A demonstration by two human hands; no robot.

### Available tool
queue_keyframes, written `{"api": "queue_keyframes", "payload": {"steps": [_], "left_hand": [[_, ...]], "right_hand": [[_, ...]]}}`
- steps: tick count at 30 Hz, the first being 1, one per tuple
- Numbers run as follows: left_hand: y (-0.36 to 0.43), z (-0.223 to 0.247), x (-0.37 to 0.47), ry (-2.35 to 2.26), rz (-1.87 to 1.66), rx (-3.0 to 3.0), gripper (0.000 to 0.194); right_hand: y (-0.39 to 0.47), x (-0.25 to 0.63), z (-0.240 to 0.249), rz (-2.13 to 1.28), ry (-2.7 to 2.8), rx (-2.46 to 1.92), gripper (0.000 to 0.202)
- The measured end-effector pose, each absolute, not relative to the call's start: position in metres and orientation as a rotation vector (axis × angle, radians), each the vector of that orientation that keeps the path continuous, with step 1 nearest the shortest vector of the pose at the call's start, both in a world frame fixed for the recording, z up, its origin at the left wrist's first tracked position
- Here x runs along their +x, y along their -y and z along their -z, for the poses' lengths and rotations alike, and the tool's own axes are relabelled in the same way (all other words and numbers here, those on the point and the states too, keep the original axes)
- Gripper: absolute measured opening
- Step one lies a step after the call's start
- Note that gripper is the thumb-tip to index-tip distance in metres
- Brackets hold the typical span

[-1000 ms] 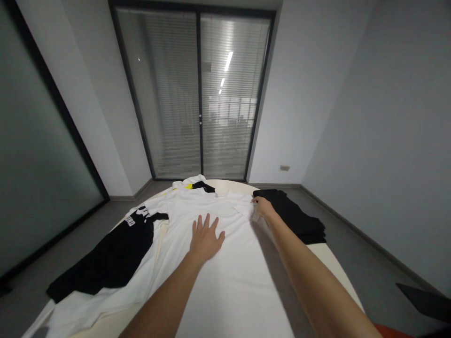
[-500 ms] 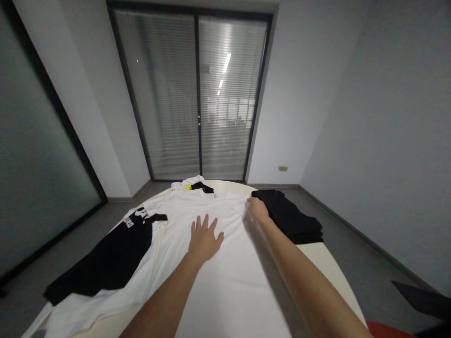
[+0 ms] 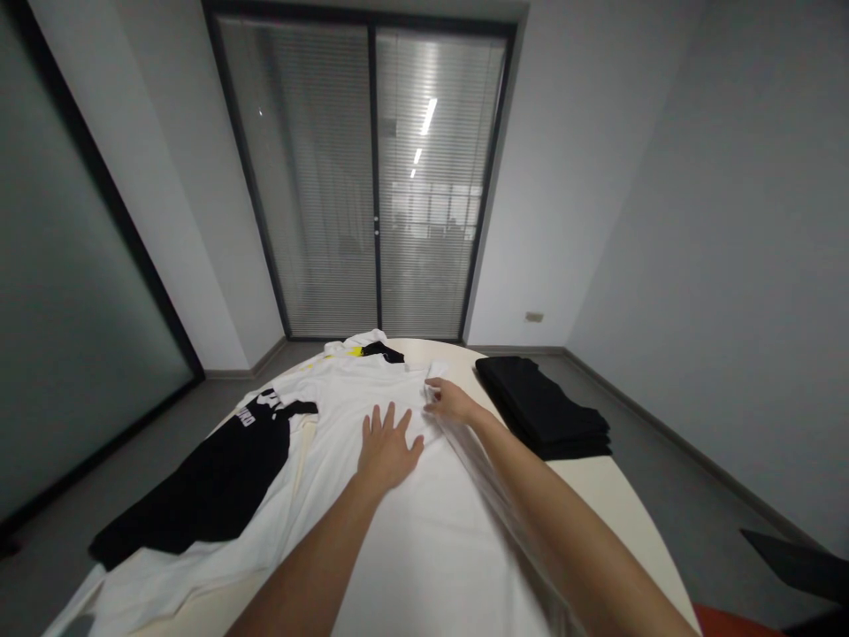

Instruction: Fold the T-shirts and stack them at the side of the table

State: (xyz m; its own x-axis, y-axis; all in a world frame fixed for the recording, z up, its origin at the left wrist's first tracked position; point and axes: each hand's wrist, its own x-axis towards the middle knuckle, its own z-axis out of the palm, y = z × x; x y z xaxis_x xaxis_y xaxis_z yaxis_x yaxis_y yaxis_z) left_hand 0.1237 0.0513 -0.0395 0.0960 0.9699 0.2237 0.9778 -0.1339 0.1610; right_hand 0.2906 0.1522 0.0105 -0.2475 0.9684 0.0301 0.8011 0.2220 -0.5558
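A white shirt [image 3: 411, 548] is spread over the table, its neck end toward the far side. My left hand [image 3: 388, 449] lies flat on the middle of the shirt, fingers spread. My right hand [image 3: 451, 402] is at the shirt's upper right part, its fingers closed on the white fabric, and the right side of the shirt is folded inward beneath that forearm. To the left lies a black garment [image 3: 212, 478] with white lettering, beside other white cloth.
A stack of folded black garments [image 3: 540, 407] sits on the right of the pale round table [image 3: 623, 513]. Small black and yellow cloth pieces lie at the far edge. Beyond stands a glazed door with blinds [image 3: 431, 265]. Something red shows at the lower right.
My right hand has moved left, away from the black stack, bringing the shirt's right edge inward with it. My left hand has stayed in place on the shirt.
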Motion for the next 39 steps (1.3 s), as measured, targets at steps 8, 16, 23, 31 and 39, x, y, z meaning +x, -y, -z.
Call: {"api": "queue_keyframes", "payload": {"steps": [8,16,23,31,39], "left_hand": [[-0.052,0.04,0.124,2.059,0.434,-2.298,0.064],[-0.051,0.04,0.126,2.062,0.409,-2.294,0.063],[-0.049,0.032,0.128,2.029,0.496,-2.309,0.056],[-0.021,0.001,0.152,0.926,0.713,-3.031,0.033],[0.014,-0.005,0.191,0.69,0.489,-3.249,0.028]], "right_hand": [[-0.138,0.324,-0.025,-0.883,2.329,-1.736,0.036],[-0.119,0.327,-0.025,-0.894,2.424,-1.696,0.032],[-0.103,0.336,-0.024,-1.589,2.102,-1.439,0.026],[-0.093,0.376,0.001,-1.781,1.82,-1.098,0.045],[-0.078,0.392,0.001,-1.885,1.715,-0.92,0.052]]}}
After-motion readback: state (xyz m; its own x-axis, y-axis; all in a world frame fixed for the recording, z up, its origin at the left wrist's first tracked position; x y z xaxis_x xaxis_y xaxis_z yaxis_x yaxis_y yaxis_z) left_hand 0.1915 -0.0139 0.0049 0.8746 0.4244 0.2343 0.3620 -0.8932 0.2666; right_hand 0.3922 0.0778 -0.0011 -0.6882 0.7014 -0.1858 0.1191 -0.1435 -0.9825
